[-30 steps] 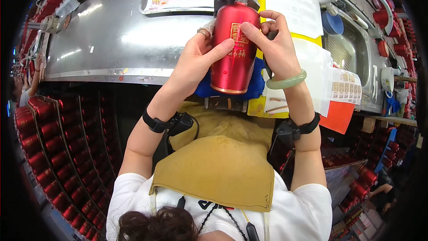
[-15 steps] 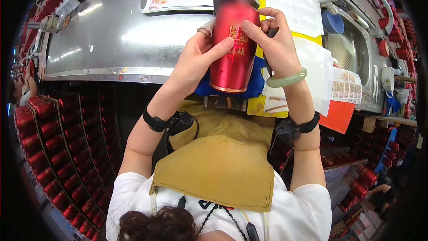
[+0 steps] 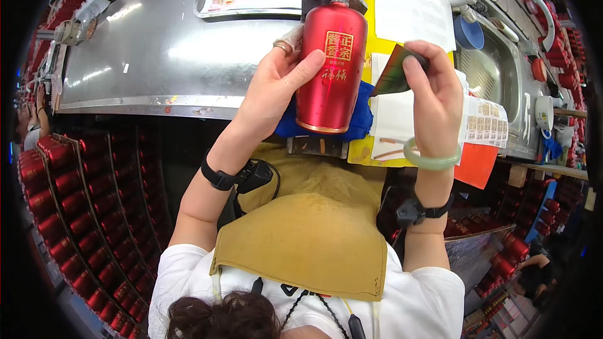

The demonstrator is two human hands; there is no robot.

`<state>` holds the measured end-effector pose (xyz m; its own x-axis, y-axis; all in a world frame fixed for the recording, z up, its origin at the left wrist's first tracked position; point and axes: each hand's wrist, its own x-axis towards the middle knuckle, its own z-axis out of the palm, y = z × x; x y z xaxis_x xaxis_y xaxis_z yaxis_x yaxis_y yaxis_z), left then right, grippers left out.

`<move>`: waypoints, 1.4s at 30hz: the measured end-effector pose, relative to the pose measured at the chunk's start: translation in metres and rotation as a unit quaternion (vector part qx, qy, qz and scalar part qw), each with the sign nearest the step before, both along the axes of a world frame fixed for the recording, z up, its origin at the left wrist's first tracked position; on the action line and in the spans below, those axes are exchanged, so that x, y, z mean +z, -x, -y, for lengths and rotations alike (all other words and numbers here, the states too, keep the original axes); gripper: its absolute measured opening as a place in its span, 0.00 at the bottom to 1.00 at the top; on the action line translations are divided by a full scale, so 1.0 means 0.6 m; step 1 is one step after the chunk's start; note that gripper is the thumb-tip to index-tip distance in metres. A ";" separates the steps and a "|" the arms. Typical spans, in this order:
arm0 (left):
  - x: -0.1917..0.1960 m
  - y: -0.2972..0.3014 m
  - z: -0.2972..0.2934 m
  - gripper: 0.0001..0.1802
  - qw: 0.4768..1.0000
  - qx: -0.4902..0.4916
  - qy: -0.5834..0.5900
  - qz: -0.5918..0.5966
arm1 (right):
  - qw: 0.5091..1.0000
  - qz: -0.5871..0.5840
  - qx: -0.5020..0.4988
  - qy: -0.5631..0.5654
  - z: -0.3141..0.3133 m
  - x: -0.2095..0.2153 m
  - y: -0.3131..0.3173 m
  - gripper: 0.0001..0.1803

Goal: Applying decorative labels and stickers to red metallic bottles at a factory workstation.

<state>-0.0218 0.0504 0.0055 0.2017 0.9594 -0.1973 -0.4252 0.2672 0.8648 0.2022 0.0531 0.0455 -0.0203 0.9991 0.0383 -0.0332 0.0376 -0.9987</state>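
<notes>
Bottle (image 3: 336,78) of glossy red lies in front of me on a blue cloth (image 3: 362,116), its base toward me and its neck pointing away, close to a dark metal rest (image 3: 313,1). A gold-framed emblem and gold writing face up on its side. My left grip (image 3: 281,75) is closed along the bottle's left side, thumb pressed over the front, the other fingers partly hidden. My right grip (image 3: 438,91) is well apart from the bottle, pinching a thin, dark, flat piece (image 3: 391,74) between thumb and fingers; it tilts above white sheets on a yellow board (image 3: 361,150). A green bracelet (image 3: 432,156) circles my right wrist.

To my left stretches a shiny steel surface (image 3: 169,63), with a tray (image 3: 251,14) bearing a white sheet and loose gold pieces at its far side. On my right I see a red sheet (image 3: 475,164), a sink (image 3: 502,75) and a blue bowl (image 3: 469,30). More red bottles (image 3: 56,194) fill the racks at lower left.
</notes>
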 end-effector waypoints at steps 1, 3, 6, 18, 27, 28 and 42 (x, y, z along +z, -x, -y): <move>-0.001 -0.001 0.000 0.36 1.000 -0.002 0.001 0.002 | 1.000 0.002 -0.002 0.001 0.015 0.008 0.002 0.14; -0.006 -0.003 0.003 0.39 0.998 0.011 -0.047 -0.036 | 1.000 0.020 0.013 0.014 0.041 0.015 0.018 0.12; 0.004 -0.004 0.006 0.41 0.997 0.001 -0.057 -0.059 | 0.997 0.060 0.045 0.017 0.068 -0.013 0.047 0.12; 0.000 0.000 0.008 0.38 0.996 -0.006 -0.061 -0.058 | 0.992 0.122 0.023 -0.014 0.067 -0.030 0.063 0.10; -0.009 -0.004 0.009 0.41 0.993 0.006 -0.087 -0.076 | 0.990 0.140 0.022 -0.004 0.068 -0.029 0.066 0.08; -0.009 -0.002 0.009 0.41 0.993 0.006 -0.087 -0.076 | 0.990 0.140 0.022 -0.005 0.064 -0.025 0.063 0.08; 0.015 -0.021 0.022 0.47 0.994 0.032 -0.070 -0.082 | 0.993 0.005 0.056 0.107 -0.056 -0.034 0.041 0.19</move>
